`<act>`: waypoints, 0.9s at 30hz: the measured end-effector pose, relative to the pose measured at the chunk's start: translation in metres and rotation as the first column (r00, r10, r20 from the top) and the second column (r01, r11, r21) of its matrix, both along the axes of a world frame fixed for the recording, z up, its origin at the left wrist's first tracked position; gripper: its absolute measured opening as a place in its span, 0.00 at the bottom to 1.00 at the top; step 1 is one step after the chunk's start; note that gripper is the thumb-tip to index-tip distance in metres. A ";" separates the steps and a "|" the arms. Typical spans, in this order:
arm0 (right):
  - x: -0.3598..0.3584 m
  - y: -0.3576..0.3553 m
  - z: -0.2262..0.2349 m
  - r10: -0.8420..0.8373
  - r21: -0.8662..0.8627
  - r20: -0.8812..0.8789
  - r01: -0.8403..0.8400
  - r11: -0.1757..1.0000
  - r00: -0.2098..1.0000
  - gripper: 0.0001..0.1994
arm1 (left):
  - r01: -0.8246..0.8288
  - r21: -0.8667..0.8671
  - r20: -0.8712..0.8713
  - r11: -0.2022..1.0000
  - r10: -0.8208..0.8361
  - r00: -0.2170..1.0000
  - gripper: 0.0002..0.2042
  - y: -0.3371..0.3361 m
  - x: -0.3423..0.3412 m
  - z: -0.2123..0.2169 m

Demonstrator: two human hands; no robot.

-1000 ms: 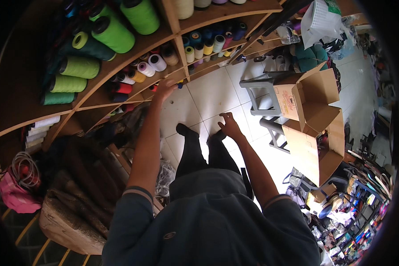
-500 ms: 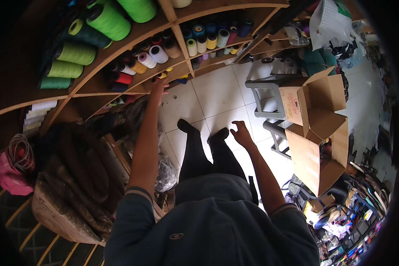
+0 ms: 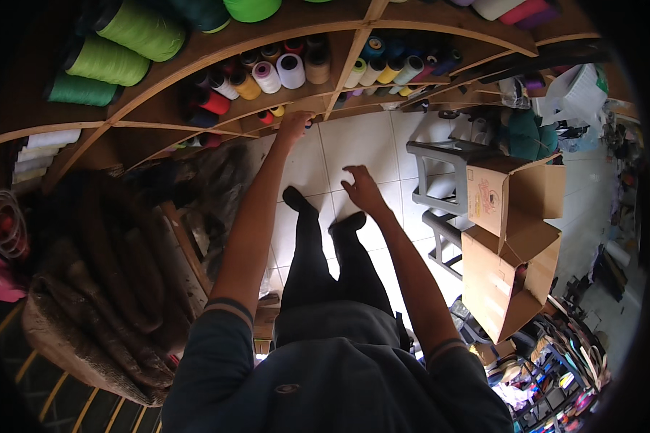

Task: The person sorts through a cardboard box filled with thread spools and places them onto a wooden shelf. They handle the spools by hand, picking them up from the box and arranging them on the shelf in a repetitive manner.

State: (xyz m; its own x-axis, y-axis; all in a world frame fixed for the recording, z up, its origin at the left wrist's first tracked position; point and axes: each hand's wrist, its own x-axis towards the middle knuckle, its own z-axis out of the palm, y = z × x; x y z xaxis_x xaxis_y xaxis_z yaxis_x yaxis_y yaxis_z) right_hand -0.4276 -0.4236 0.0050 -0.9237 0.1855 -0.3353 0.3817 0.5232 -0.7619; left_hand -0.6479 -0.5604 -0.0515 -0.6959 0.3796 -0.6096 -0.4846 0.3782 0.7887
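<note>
My left hand [image 3: 295,127] reaches forward to the edge of the lowest shelf of a wooden thread rack [image 3: 217,54]. Its fingers are curled closed, and a small dark blue bit [image 3: 308,125] shows at the fingertips; what it is stays hidden. Just left of that hand, small red [image 3: 266,116] and yellow spools [image 3: 277,111] sit on the shelf. My right hand [image 3: 363,189] hovers over the floor tiles, empty, its fingers loosely bent and apart. On the shelf above stand several thread cones, among them a white one [image 3: 290,71] and a red one [image 3: 213,102].
Large green thread cones [image 3: 110,60] fill the upper left. Open cardboard boxes [image 3: 509,274] and grey plastic stools [image 3: 440,173] stand at right. A heap of brown plush fabric [image 3: 101,310] lies at left. A crowded rack of small goods [image 3: 556,382] is at lower right.
My left hand has gone from spread fingers to curled ones at the shelf's edge. My right hand has moved forward and left. The view has shifted.
</note>
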 end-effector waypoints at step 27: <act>-0.246 -0.045 0.132 -0.270 -0.880 -0.029 0.103 0.464 0.962 0.20 | -0.127 0.101 -0.297 0.987 0.152 0.943 0.10 -0.120 -0.072 0.217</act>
